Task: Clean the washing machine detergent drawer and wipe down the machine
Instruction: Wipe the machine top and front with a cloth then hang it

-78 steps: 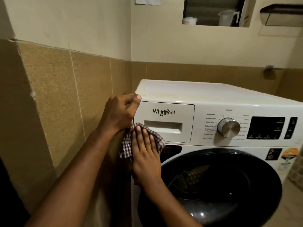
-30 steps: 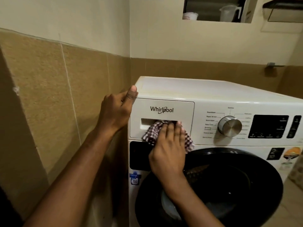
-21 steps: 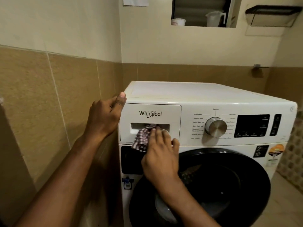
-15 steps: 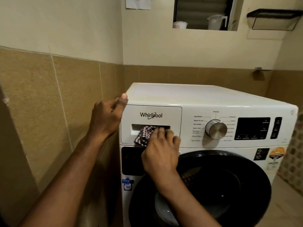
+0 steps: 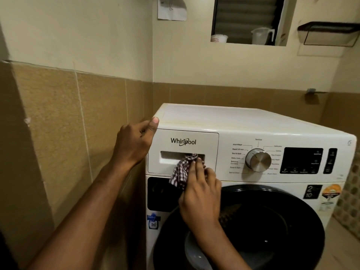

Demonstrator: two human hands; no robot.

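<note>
Head view: right hand (image 5: 200,195) grips a crumpled checked cloth (image 5: 182,170), fingertips pushing it into the rectangular slot of the closed, glossy white detergent drawer (image 5: 210,145); left hand (image 5: 132,143) curls round the washing machine (image 5: 233,121)'s rounded top-left corner.

Left arm stretched forward; your left hand (image 5: 134,145) braces on the upper left corner of the white washing machine (image 5: 253,121), thumb on the edge, fingers curled at its side. Your right hand (image 5: 198,193) grips a dark-and-white checked cloth (image 5: 181,170), two fingertips (image 5: 196,162) pushing forward.
</note>
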